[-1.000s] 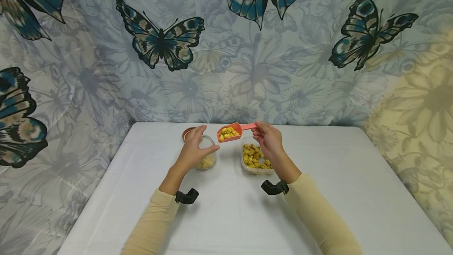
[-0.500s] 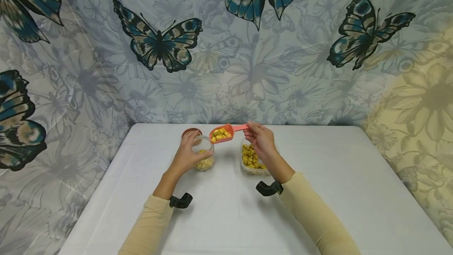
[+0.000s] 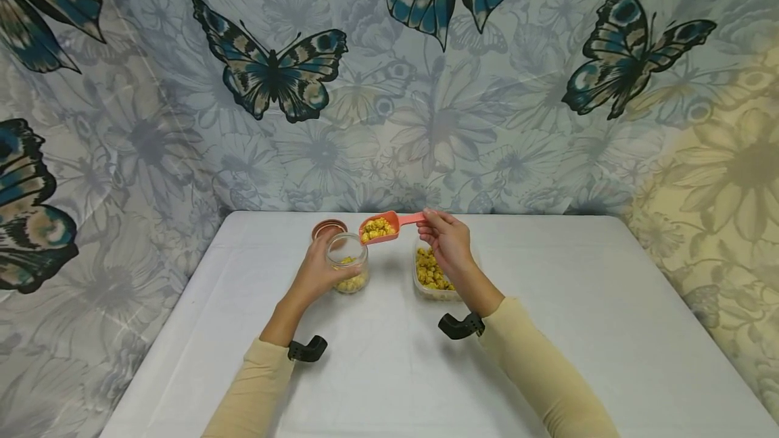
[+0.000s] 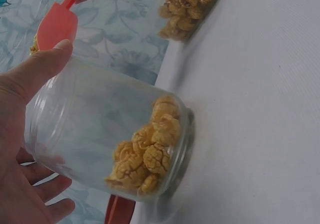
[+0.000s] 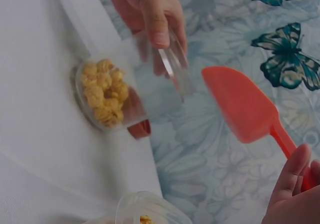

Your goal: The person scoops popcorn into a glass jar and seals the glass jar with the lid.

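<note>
My left hand (image 3: pixel 316 269) grips a clear jar (image 4: pixel 100 114) near its mouth, thumb on one side and fingers round the other. Caramel popcorn (image 4: pixel 145 154) covers the bottom of the jar, which stands upright on the table. My right hand (image 3: pixel 447 238) pinches the handle of a coral-coloured scoop (image 5: pixel 242 103). More popcorn (image 3: pixel 377 229) fills the scoop, held roughly level with its front edge right at the jar's rim. Below my right hand sits a clear plastic tub (image 3: pixel 439 294) of popcorn, partly hidden by that hand and wrist.
A reddish-brown ring-like lid (image 3: pixel 328 225) lies behind the jar, partly covered by my left hand. The white-covered table (image 3: pixel 389 370) ends at a hanging cloth (image 3: pixel 389 120) printed with butterflies and flowers.
The scoop of popcorn has moved left to the jar's rim with my right hand. My left hand has lowered and closed round the jar.
</note>
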Demonstrator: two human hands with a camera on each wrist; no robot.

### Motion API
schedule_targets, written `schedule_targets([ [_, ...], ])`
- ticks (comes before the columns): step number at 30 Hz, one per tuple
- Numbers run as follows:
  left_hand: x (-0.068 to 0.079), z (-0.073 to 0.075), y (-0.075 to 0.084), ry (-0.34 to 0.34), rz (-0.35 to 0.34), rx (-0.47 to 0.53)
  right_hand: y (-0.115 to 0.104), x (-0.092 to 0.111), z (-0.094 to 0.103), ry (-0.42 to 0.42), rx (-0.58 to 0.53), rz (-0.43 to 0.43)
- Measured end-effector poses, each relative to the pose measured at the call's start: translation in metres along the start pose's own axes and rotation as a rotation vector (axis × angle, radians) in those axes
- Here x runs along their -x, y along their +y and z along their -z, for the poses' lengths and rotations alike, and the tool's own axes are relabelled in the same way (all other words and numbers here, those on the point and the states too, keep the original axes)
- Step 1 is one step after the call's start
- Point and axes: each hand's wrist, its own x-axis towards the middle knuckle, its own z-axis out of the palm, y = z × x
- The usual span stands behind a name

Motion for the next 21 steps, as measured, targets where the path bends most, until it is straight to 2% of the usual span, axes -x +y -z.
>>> schedule_targets([
  [3,0.001,0.000,-0.002,0.003,0.023,0.030,0.001,0.001,-0.001,-0.009,0.003,0.024],
  [11,0.003,-0.001,-0.009,-0.041,0.145,0.079,0.003,0.003,-0.004,-0.011,0.014,-0.001],
  [16,0.003,-0.001,-0.010,-0.037,0.152,0.087,0.002,0.004,-0.006,-0.024,0.036,-0.002],
  [21,0.002,-0.001,-0.011,-0.042,0.156,0.090,0.001,0.005,-0.010,-0.038,0.075,0.034],
])
